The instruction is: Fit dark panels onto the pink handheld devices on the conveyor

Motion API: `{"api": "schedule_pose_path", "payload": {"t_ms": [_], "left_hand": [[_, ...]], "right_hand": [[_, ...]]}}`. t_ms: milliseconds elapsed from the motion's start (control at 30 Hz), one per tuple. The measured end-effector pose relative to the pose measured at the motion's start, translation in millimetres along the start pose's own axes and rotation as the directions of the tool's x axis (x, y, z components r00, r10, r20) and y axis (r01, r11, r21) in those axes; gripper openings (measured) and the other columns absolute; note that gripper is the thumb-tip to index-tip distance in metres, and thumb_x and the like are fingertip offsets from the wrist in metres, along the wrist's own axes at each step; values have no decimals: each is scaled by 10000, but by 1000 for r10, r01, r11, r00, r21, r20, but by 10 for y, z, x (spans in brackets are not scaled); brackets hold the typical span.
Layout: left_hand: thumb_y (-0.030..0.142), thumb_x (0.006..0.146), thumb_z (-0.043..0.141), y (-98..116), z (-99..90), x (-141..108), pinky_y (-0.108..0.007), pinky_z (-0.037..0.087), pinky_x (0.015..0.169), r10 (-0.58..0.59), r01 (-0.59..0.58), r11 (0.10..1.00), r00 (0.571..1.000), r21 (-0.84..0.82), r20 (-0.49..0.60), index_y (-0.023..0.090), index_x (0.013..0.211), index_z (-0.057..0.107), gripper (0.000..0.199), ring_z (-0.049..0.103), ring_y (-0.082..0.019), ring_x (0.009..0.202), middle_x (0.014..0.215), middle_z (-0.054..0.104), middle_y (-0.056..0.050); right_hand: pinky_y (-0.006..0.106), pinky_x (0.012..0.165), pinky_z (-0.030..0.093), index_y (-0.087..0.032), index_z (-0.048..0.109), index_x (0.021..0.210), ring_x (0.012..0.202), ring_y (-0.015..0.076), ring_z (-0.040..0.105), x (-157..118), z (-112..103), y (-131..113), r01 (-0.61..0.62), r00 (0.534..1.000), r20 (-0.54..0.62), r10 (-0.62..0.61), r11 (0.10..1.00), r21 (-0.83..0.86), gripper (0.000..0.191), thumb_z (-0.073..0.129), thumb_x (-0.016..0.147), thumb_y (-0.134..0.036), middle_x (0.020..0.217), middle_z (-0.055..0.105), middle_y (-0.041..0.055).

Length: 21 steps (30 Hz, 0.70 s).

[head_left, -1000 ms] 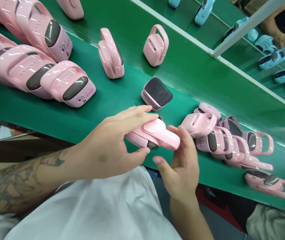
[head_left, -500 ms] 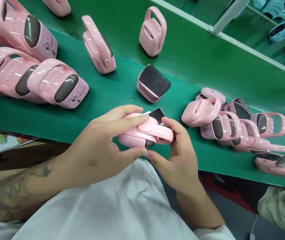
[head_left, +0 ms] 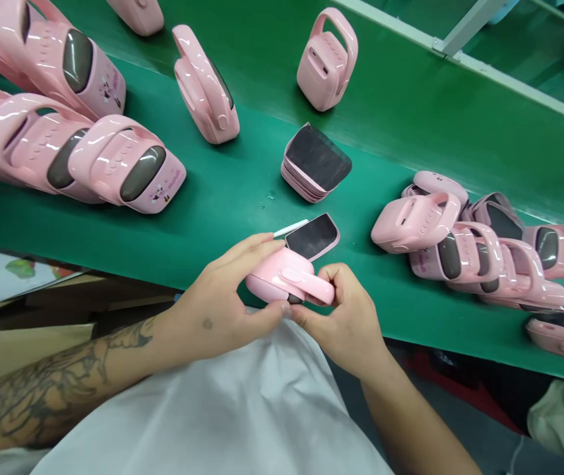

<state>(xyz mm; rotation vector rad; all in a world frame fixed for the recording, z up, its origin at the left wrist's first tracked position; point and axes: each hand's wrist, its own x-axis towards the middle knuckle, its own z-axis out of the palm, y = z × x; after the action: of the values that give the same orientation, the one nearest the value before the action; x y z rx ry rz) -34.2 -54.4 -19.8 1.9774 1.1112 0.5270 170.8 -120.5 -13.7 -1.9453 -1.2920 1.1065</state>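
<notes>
Between my two hands, close to my white shirt, is a pink case with a loop handle, which looks like a power bank. My left hand wraps its left end, fingers over the top and thumb underneath. My right hand pinches the handle end, its thumb tip touching the left thumb. Most of the dark window on its near side is hidden by the thumbs. Just beyond lies a loose pink-rimmed black panel, beside a thin white stick. Farther back sits a stack of similar panels.
Several like pink cases crowd the left of the green bench; another cluster lies right. Two stand near the back, one with two ports. A metal rail runs behind. A person's sleeve shows lower right.
My hands have drawn the pink power bank a little toward my body, uncovering more of the black panel and white stick. My right fingers have curled in at the handle. The view has shifted slightly.
</notes>
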Motion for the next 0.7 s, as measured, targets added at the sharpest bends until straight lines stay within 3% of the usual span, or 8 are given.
{"api": "schedule_pose_path", "payload": {"t_ms": [233,333,467,567,700], "left_hand": [[226,845,714,-29,69,-76,-527,522,1243,89,-88,996,996,30,-27,100,1527,577,707,572,-390,1508,1606,593,-222],[229,893,675,-58,42,-113,-473,572,1191,95,-97,995,995,37,43,157,1617,493,750,505,-386,1565,1733,443,-200],[266,906,693,-138,-17,-97,-438,636,1083,155,-160,987,975,22,157,283,1713,356,874,526,-398,1546,1835,239,-145],[327,917,762,-195,24,-47,-512,595,1137,217,-230,971,960,59,177,251,1713,319,914,486,-422,1570,1809,271,-217],[302,908,788,-221,180,-4,-553,543,1198,269,-271,961,962,44,49,215,1675,318,904,491,-416,1566,1714,412,-265]], "right_hand": [[267,590,419,-256,599,877,680,154,580,-57,28,-72,14,997,74,-8,997,-75,294,859,762,-330,795,689,-53],[272,573,399,-254,586,856,634,145,542,-86,-1,-132,35,998,57,-28,990,-138,270,840,809,-331,751,656,-58],[267,559,388,-255,578,845,618,138,501,-96,-74,-179,21,998,64,-12,990,-141,305,853,833,-387,750,639,-54],[256,542,377,-258,586,854,615,138,494,-77,-106,-155,2,996,89,8,994,-112,322,863,809,-413,743,631,-56],[249,517,358,-254,556,807,602,140,493,-40,-87,-77,-37,997,58,44,993,-116,398,886,756,-472,698,603,-59]]}}
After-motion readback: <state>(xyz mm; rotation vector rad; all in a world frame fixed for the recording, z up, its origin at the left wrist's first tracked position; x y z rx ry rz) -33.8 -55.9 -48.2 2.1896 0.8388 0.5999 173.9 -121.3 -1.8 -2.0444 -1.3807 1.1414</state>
